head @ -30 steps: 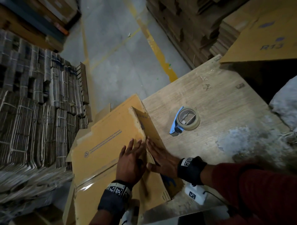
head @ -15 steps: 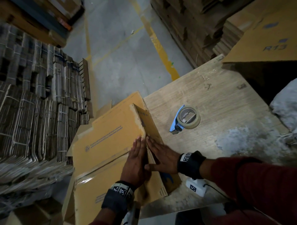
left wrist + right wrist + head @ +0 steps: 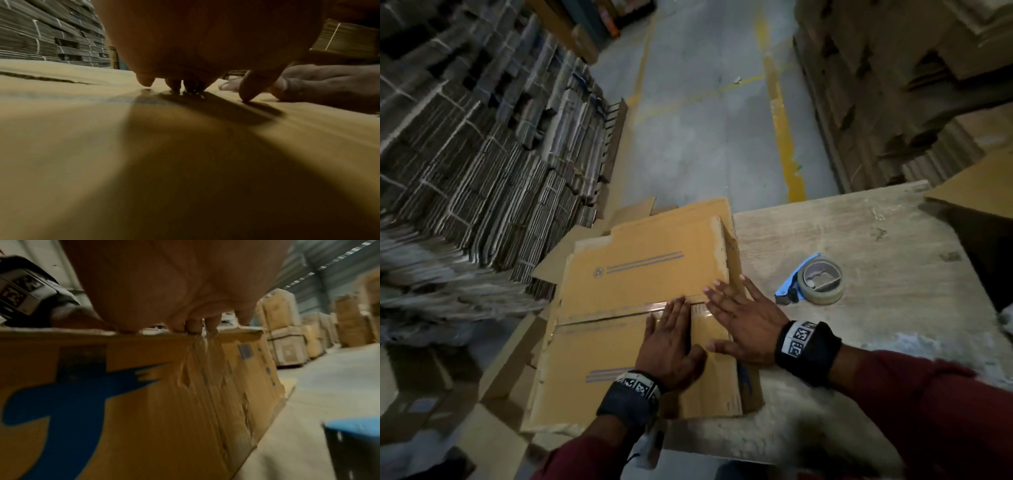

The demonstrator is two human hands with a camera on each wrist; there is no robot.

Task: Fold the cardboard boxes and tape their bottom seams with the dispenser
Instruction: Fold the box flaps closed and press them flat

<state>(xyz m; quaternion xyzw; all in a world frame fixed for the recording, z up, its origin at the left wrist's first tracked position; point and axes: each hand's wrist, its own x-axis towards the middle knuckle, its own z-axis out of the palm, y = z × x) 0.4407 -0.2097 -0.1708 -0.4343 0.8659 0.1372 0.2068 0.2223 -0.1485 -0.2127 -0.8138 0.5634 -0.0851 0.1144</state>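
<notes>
A brown cardboard box (image 3: 640, 270) lies bottom-up at the wooden table's (image 3: 893, 240) left end, with shiny clear tape (image 3: 613, 313) along its centre seam. My left hand (image 3: 681, 329) lies flat on the top beside the seam's right end, its fingertips (image 3: 174, 86) touching the cardboard. My right hand (image 3: 729, 318) lies flat with fingers spread across the box's right edge. Its fingertips (image 3: 193, 328) rest on the top edge, above wrinkled tape (image 3: 195, 363) on the blue-printed side wall (image 3: 123, 386). The blue tape dispenser (image 3: 815, 282) lies alone on the table to the right.
Tied bundles of flat cardboard (image 3: 482, 171) are stacked high at the left, and more stacks (image 3: 893, 85) stand at the right. Loose flat boxes (image 3: 510, 359) lie below the table's left end. A yellow-lined concrete aisle (image 3: 705, 137) runs ahead. Another box (image 3: 976, 192) overhangs the table's far right.
My hands have shifted from the box's right edge toward the taped seam, the right hand's fingers now spread wide. The head view has swung, so the box looks squarer.
</notes>
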